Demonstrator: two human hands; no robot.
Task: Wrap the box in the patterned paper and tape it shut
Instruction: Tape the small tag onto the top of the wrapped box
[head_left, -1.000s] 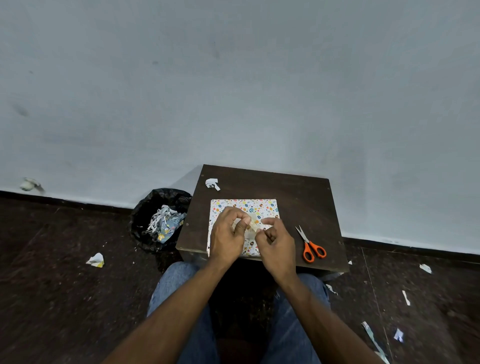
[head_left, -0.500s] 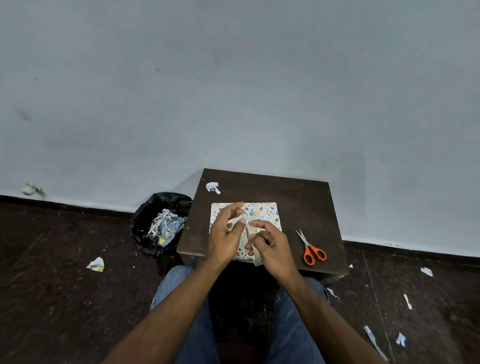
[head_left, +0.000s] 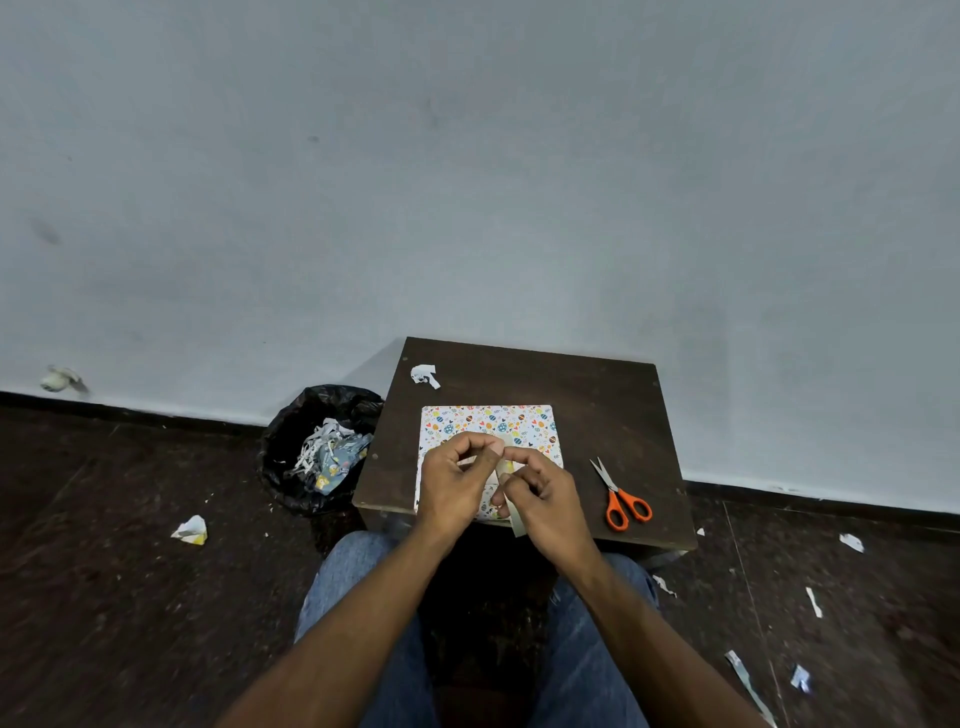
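Note:
The box (head_left: 488, 423), covered in white paper with small coloured prints, lies flat on a small dark wooden table (head_left: 587, 405). Both hands hover over its near half. A pale strip of tape (head_left: 511, 501) runs between them, its lower end hanging past the table's front edge. My left hand (head_left: 454, 486) pinches the strip's upper end with fingers curled. My right hand (head_left: 540, 499) pinches the strip beside it. The near part of the box is hidden under the hands.
Orange-handled scissors (head_left: 621, 496) lie on the table to the right of the box. A paper scrap (head_left: 425, 375) sits at the table's far left corner. A black bin (head_left: 317, 447) with paper waste stands left of the table. Scraps litter the dark floor (head_left: 130, 597).
The hands have drawn closer together over the box, and the left fingers have curled in. The tape strip now hangs lower, past the table's front edge.

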